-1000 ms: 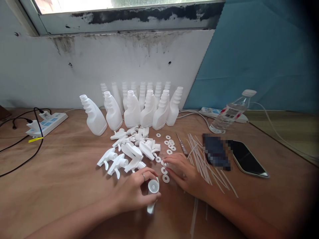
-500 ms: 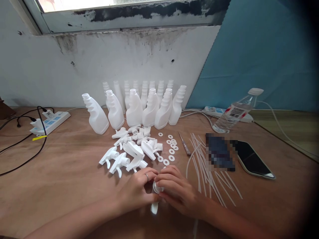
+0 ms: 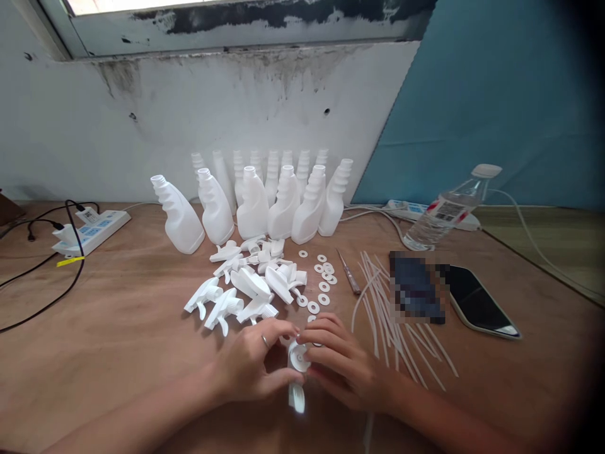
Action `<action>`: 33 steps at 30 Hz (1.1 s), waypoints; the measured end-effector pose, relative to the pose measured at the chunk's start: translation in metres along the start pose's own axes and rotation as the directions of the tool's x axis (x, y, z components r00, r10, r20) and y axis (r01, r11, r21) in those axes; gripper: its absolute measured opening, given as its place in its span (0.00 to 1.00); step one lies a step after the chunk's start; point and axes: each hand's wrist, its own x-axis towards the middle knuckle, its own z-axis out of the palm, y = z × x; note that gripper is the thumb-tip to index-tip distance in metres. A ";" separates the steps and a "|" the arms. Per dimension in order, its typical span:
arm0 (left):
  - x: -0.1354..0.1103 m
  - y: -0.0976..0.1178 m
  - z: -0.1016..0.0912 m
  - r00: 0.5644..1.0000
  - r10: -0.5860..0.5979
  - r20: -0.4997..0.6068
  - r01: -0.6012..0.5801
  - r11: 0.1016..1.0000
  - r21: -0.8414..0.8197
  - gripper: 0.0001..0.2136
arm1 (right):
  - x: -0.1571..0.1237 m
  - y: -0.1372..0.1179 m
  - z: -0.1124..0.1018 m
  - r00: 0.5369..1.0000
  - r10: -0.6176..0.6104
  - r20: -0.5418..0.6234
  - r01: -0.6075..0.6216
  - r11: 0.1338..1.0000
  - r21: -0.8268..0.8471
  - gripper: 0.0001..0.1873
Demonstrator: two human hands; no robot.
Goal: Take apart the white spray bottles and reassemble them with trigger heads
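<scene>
My left hand (image 3: 253, 369) is closed around a white trigger spray head (image 3: 297, 372), its round collar turned up toward me and its nozzle end pointing down at the table. My right hand (image 3: 340, 362) meets it from the right, fingertips pinched at the collar's rim; a small white ring seems to sit in the collar. Just beyond my hands lie loose white ring washers (image 3: 319, 284) and a pile of white spray heads (image 3: 246, 284). Behind the pile stand several white plastic bottles (image 3: 265, 202) without caps.
Thin white dip tubes (image 3: 397, 309) lie fanned out to the right, beside a small screwdriver (image 3: 350, 277). A black phone (image 3: 479, 306), a blurred dark object (image 3: 416, 287) and a tilted water bottle (image 3: 447, 211) are further right. A power strip (image 3: 89, 230) with black cables sits at the left.
My right hand left the washers on the table and came to the spray head's collar. My left hand has tipped the spray head slightly, collar more toward me.
</scene>
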 end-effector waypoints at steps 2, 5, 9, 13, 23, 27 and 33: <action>0.002 -0.004 0.002 0.987 0.158 -0.017 -0.158 0.987 0.033 0.19 | -0.001 0.000 0.001 1.000 -0.004 0.013 0.004 1.000 -0.005 0.11; 0.005 -0.005 0.002 0.960 0.280 0.007 -0.279 0.953 0.116 0.11 | -0.001 0.000 0.002 1.000 -0.012 0.012 0.012 1.000 -0.006 0.12; 0.008 -0.002 0.001 0.958 0.287 0.026 -0.288 0.947 0.146 0.07 | 0.002 0.000 0.002 1.000 -0.005 0.006 0.005 1.000 0.002 0.12; 0.008 -0.003 0.000 0.954 0.299 0.018 -0.299 0.943 0.146 0.04 | 0.004 -0.001 0.001 1.000 0.002 0.008 -0.002 1.000 0.009 0.12; 0.013 0.002 -0.004 0.942 0.336 0.006 -0.333 0.932 0.144 0.04 | 0.004 0.000 0.000 1.000 -0.005 0.025 0.005 1.000 -0.008 0.10; 0.013 0.002 -0.005 0.945 0.325 0.028 -0.325 0.934 0.147 0.05 | 0.007 0.001 0.000 0.998 -0.054 0.031 0.054 0.998 -0.021 0.09; 0.011 -0.001 -0.003 0.951 0.307 0.038 -0.309 0.944 0.114 0.04 | 0.003 0.003 0.002 0.998 -0.050 0.039 0.050 0.999 0.002 0.11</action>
